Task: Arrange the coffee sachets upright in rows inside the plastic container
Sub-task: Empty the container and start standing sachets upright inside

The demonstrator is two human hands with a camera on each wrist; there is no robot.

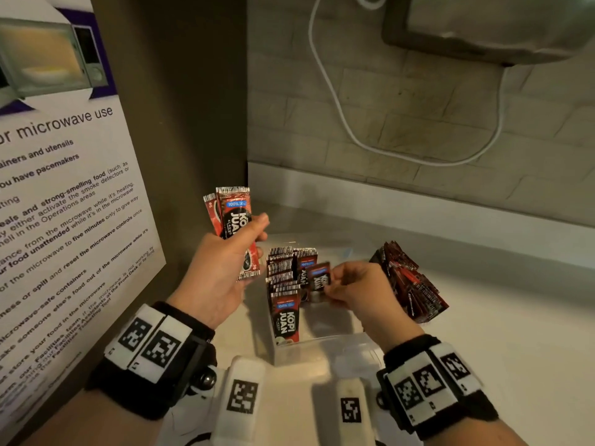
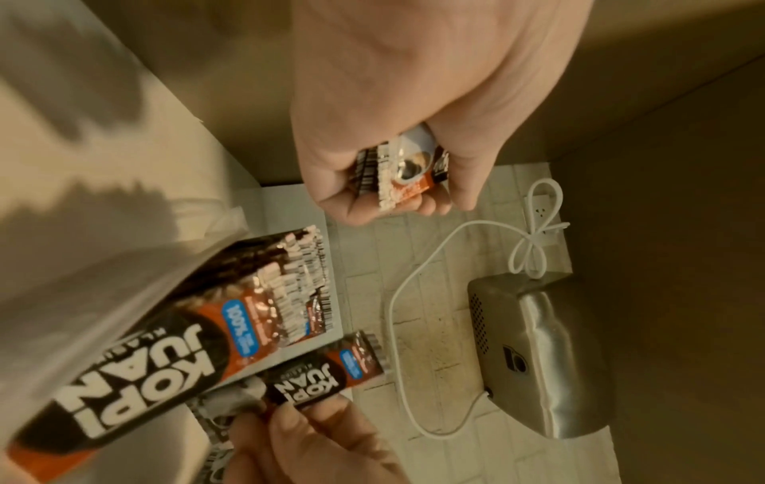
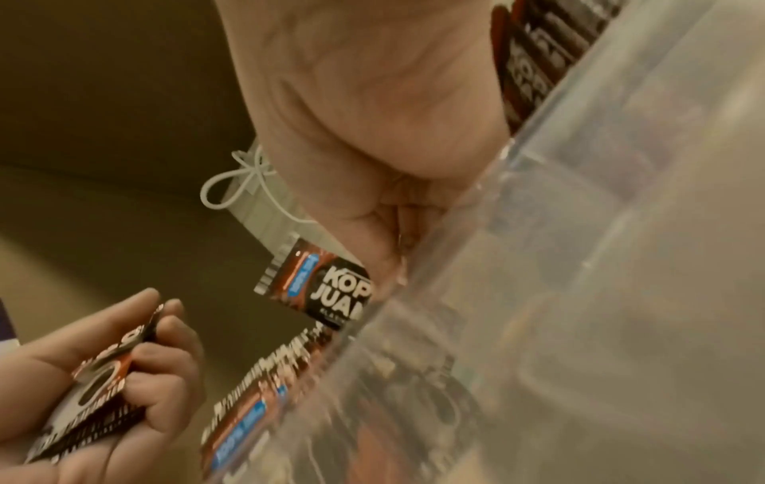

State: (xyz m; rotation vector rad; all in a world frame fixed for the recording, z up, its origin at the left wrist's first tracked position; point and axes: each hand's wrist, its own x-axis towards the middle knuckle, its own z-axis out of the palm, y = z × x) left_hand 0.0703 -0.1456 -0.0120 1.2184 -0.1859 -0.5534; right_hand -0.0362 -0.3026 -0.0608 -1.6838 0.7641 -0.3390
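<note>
Clear plastic container point(image 1: 325, 344) on the white counter point(image 1: 515, 349): a row of upright coffee sachets point(image 1: 283, 278) stands along its left wall, and a second row has just begun beside it; the right part shows none. Loose pile of sachets point(image 1: 409, 284) lies on the counter just right of the container. Your left hand point(image 1: 222, 268) grips a small bundle of sachets point(image 1: 236, 226), fingers curled round its lower half. Your right hand point(image 1: 357, 288) pinches a single sachet point(image 1: 318, 278) by its lower end over the second row. Judged light, thin, floppy and slick; hold each by a crimped end seam, and lean it against its neighbours or it will likely topple.
</note>
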